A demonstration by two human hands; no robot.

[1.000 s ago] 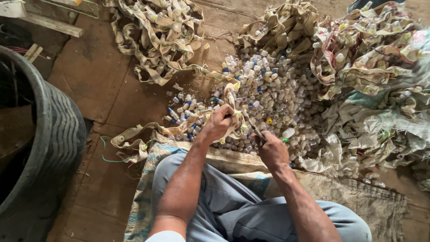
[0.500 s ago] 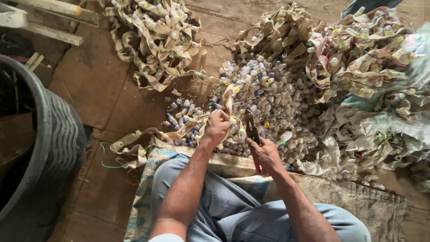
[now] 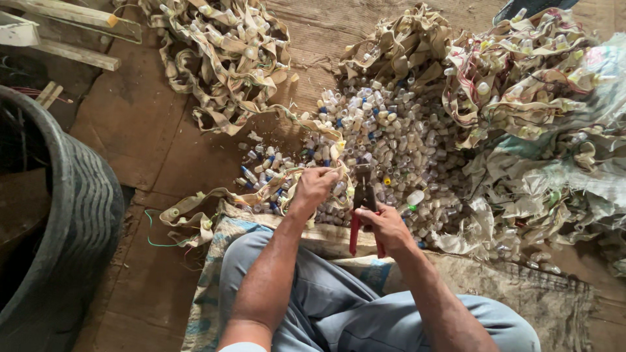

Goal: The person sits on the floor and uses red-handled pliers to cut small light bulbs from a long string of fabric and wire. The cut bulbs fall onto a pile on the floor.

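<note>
My left hand (image 3: 313, 188) pinches a beige fabric strip (image 3: 195, 203) studded with small plastic caps; the strip trails left across the floor. My right hand (image 3: 385, 225) grips red-handled pliers (image 3: 362, 195), whose dark jaws point up beside the left hand's fingers at the strip's end. Just beyond both hands lies a heap of small white, blue and yellow plastic caps (image 3: 391, 137). My knees in grey trousers (image 3: 326, 300) fill the bottom of the view.
Tangled piles of the same cap-studded strips lie at top left (image 3: 228, 58) and right (image 3: 521, 85). A large dark rubber tub (image 3: 72, 221) stands at left. Wooden planks (image 3: 65, 19) lie at top left. A woven sack (image 3: 548, 300) covers the floor under me.
The right hand has swung the pliers upright, so the red handles now show below the hand and the jaws sit close to the strip held by the left hand.
</note>
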